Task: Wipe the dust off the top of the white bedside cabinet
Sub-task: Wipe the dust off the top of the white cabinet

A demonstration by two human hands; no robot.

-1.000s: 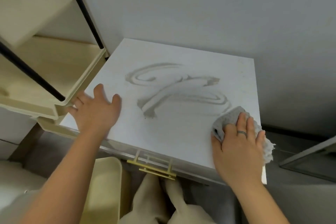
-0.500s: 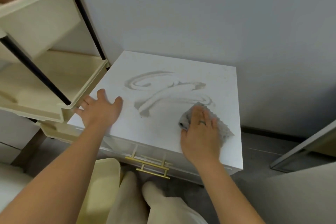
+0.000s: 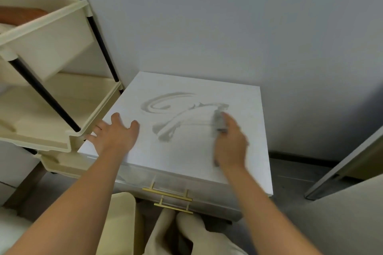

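Observation:
The white bedside cabinet [image 3: 244,97] stands against the wall, its top marked with curved grey dust streaks [image 3: 165,105] around the middle. My left hand [image 3: 115,135] lies flat and spread on the top's left front corner. My right hand [image 3: 231,141] presses a grey cloth [image 3: 218,119] onto the top, right of the middle, over the right end of the streaks. Most of the cloth is hidden under the hand and blurred by motion.
A cream tiered shelf cart [image 3: 51,109] with black poles stands tight against the cabinet's left side. Gold drawer handles [image 3: 167,194] stick out in front, above my knees [image 3: 182,232]. A cream bin [image 3: 118,219] sits below left. A door edge [image 3: 342,170] angles in at right.
My right hand has swept the cloth from the front right corner up and inward to the streaks' right end. The left hand has stayed put. The camera has pulled back.

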